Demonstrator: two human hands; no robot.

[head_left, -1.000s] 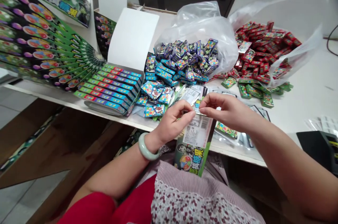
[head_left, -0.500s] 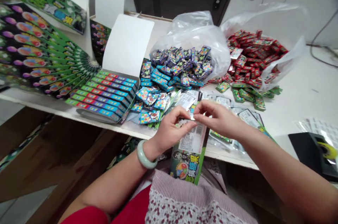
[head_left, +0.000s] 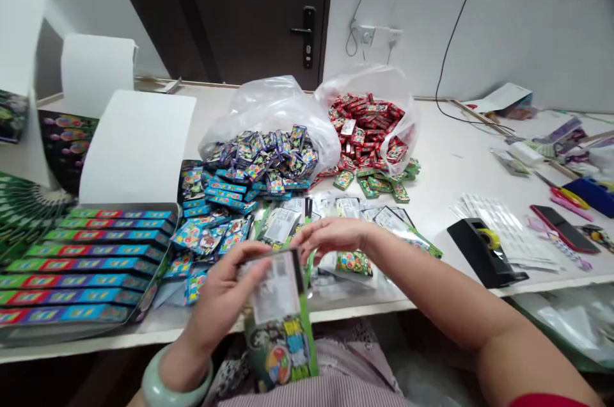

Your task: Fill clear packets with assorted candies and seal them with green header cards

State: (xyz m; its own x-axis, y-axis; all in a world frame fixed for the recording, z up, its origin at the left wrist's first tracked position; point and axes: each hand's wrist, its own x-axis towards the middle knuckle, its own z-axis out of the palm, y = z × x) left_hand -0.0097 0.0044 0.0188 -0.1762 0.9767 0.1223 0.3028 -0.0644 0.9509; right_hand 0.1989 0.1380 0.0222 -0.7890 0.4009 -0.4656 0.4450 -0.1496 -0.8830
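Observation:
My left hand (head_left: 223, 292) is closed round a green printed packet (head_left: 283, 343) with a pale label on its upper part, tilted above my lap. The thumb lies across the label. At the packet's upper right edge, the bent fingers of my right hand (head_left: 330, 237) close on its green border; their tips are slightly blurred and partly hidden. Behind my hands lie flat clear-wrapped packets (head_left: 393, 221) with labels. Blue candy packets (head_left: 211, 237) are heaped to the left. Farther back are a pile of purple packets (head_left: 263, 151) and a pile of red ones (head_left: 369, 122).
An open display box (head_left: 158, 292) with rows of coloured small boxes stands at the left. Clear plastic bags (head_left: 307, 106) surround the piles. To the right are a black tape dispenser (head_left: 480, 253), white label sheets (head_left: 508, 234), a phone (head_left: 563, 228) and scissors (head_left: 570, 196).
My view has swung right. Both hands were pinching together at the packet's top; now the left grips its side with the thumb on the label, and the right is at its upper right edge.

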